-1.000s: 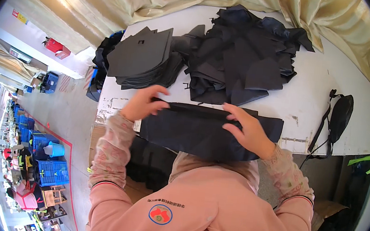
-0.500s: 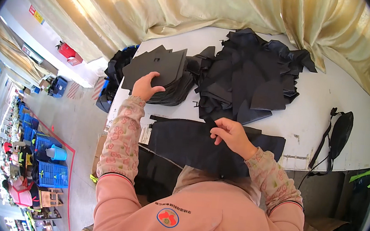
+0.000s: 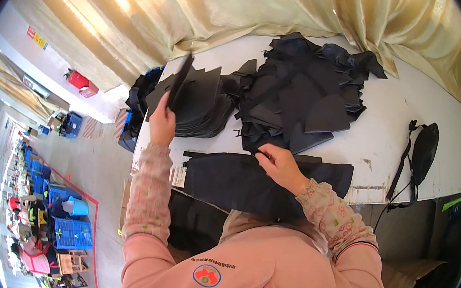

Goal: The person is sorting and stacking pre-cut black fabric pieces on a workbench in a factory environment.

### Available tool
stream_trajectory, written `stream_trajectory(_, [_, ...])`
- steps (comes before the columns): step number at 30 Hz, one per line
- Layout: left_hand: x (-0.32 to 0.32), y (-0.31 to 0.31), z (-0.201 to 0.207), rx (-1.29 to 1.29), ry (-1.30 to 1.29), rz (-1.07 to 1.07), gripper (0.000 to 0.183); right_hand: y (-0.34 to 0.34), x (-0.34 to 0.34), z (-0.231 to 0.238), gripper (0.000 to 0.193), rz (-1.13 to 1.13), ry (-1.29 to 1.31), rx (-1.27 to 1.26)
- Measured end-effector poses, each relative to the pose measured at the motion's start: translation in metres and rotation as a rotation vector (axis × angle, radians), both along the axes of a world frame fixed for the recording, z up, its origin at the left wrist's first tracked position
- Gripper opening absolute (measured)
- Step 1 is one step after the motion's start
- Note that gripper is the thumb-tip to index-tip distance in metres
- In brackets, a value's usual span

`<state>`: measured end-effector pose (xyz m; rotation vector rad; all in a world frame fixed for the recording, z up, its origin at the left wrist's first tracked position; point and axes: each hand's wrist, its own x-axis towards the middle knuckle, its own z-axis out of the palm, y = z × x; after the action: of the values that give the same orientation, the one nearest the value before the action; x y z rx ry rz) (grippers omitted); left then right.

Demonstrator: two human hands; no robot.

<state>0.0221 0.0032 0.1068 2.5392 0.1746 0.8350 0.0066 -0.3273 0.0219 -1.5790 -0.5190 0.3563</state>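
My left hand [image 3: 163,124] grips a flat black panel [image 3: 180,83] by its lower end, tilted up so that it shows almost edge-on. Below and beside it lies a stack of similar black panels [image 3: 202,95] at the table's left. My right hand [image 3: 280,168] is closed in a pinch at the front edge of a large loose heap of black fabric pieces [image 3: 298,95]. What its fingertips hold cannot be told apart from the dark cloth behind. A wide black fabric piece [image 3: 226,180] lies along the near table edge, partly under my right hand.
The white table [image 3: 381,144] carries a black pouch with a strap [image 3: 423,157] on its right. Cream curtains [image 3: 246,9] hang along the far edge. Dark items in a blue crate [image 3: 133,116] stand beside the left edge. Blue crates [image 3: 73,234] line the floor farther left.
My left hand has lifted a panel off the stack and tipped it upright, moving slightly left and nearer. My right hand has shifted slightly left, still pinched.
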Motion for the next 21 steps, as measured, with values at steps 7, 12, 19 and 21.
stream_trajectory(7, [-0.095,-0.084,0.023,-0.431,0.084,-0.401,0.028,0.004,0.024,0.042,0.010,-0.365,-0.514,0.097])
stream_trajectory(12, [-0.111,-0.099,0.014,-0.475,0.210,-0.478,0.030,0.001,0.026,0.038,0.011,-0.336,-0.547,0.038])
stream_trajectory(19, [-0.100,-0.105,0.040,-0.163,0.404,-1.047,0.044,-0.011,0.023,0.022,0.012,-0.236,-0.412,0.057])
stream_trajectory(21, [-0.097,-0.107,0.042,-0.237,0.583,-1.129,0.050,-0.009,0.028,0.014,0.013,-0.148,-0.502,0.251])
